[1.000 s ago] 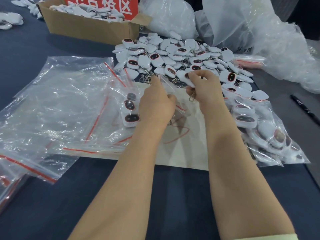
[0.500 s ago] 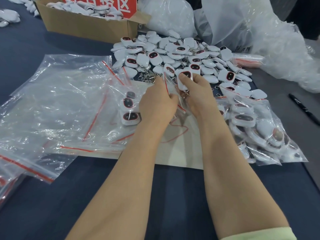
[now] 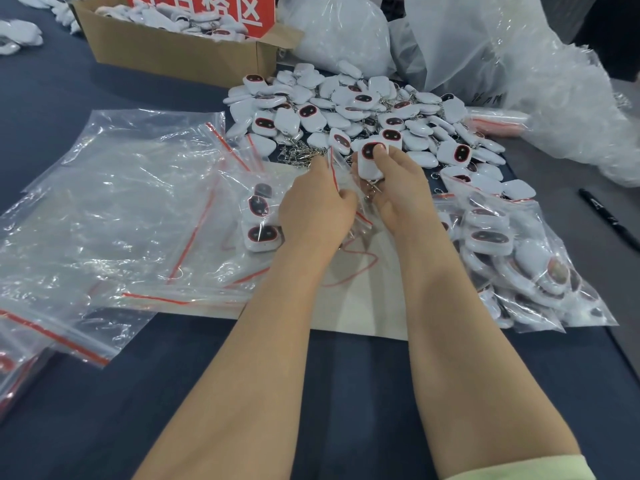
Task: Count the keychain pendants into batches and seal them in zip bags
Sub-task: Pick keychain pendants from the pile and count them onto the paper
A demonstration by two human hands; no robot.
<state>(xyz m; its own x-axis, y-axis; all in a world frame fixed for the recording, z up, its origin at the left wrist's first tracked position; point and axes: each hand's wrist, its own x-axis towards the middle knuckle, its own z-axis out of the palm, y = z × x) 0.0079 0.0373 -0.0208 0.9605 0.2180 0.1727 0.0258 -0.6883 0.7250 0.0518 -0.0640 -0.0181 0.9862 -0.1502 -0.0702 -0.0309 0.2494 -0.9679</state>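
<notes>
Dozens of loose white keychain pendants (image 3: pixel 346 109) lie heaped in the upper middle of the frame, on a dark blue table covering (image 3: pixel 346 393) that fills the lower frame and the left edge. A pale sheet (image 3: pixel 374 306) lies flat on that covering at centre, under both hands. At upper left a brown cardboard box (image 3: pixel 173 53) holds more pendants, with a red sign (image 3: pixel 221 8) bearing white characters standing in it. Crumpled clear plastic sacks (image 3: pixel 519 64) fill the upper right. Empty zip bags (image 3: pixel 121 202) with red seal strips spread in a loose stack across the left half. Filled bags (image 3: pixel 512 265) of pendants are piled at right, beside a grey strip of surface where a black marker (image 3: pixel 609 220) lies near the right edge.

At centre, the left hand (image 3: pixel 317 206) has its fingers curled, pinching the mouth of a zip bag (image 3: pixel 263 188); at least three pendants show through that bag just left of the hand. The right hand (image 3: pixel 398 188) pinches one pendant (image 3: pixel 371 161) between thumb and fingers, the thumb on its dark, red-rimmed face and its metal clip hanging below. That pendant sits just beside the bag's mouth, at the near edge of the heap.
</notes>
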